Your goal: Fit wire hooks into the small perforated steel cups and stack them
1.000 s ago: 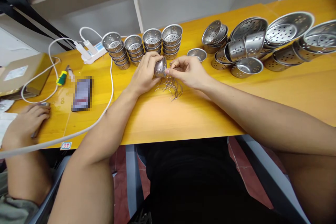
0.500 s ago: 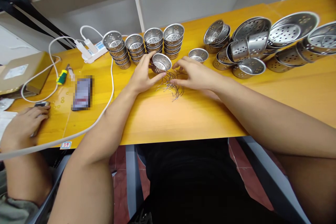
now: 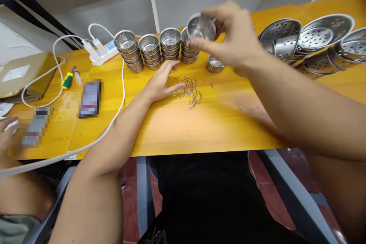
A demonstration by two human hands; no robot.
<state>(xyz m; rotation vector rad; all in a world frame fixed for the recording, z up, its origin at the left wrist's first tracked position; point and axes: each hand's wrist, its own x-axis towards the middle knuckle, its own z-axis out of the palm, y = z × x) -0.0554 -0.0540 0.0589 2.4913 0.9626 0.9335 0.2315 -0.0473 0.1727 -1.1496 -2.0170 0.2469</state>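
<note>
My right hand (image 3: 231,32) grips a perforated metal cup (image 3: 201,26) by its rim, thumb at the near side. The cup is raised and tilted, in front of the rightmost of several cup stacks (image 3: 189,56). My left hand (image 3: 161,84) rests low over the table with its fingers apart and no cup in it. Its thumb lies at the edge of a loose pile of thin curved wires (image 3: 193,93). A single perforated cup (image 3: 215,68) stands on the table below my right hand.
Larger perforated metal bowls and cups (image 3: 317,40) crowd the right side, partly behind my right arm. On the left are a white power strip (image 3: 105,54) with cables, a green-yellow screwdriver (image 3: 67,81), a phone (image 3: 90,99), a cardboard box (image 3: 25,74) and another person's hand (image 3: 6,133).
The cup between my hands has been lifted up and right by my right hand. My left hand has let go of it. The other person's hand has left its device.
</note>
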